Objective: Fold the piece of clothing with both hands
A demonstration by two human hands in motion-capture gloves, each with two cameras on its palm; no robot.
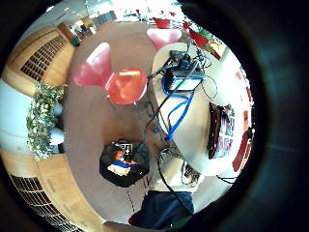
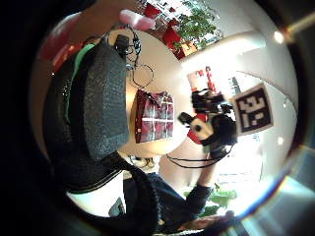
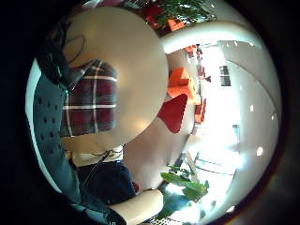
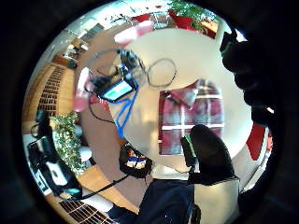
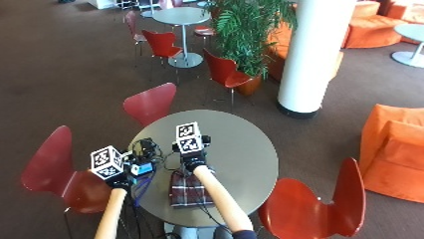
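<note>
Folded plaid shirt (image 5: 189,188) on round table (image 5: 245,149); both hands raised above

A round grey table (image 5: 245,149) carries a folded plaid shirt (image 5: 187,190) and cabled electronics (image 5: 142,158).

No readable text, seemingly.

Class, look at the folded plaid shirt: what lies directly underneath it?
The plaid shirt lies flat on the round grey table. Bare tabletop shows around it; whatever sits beneath the cloth itself is covered and cannot be seen.
</note>
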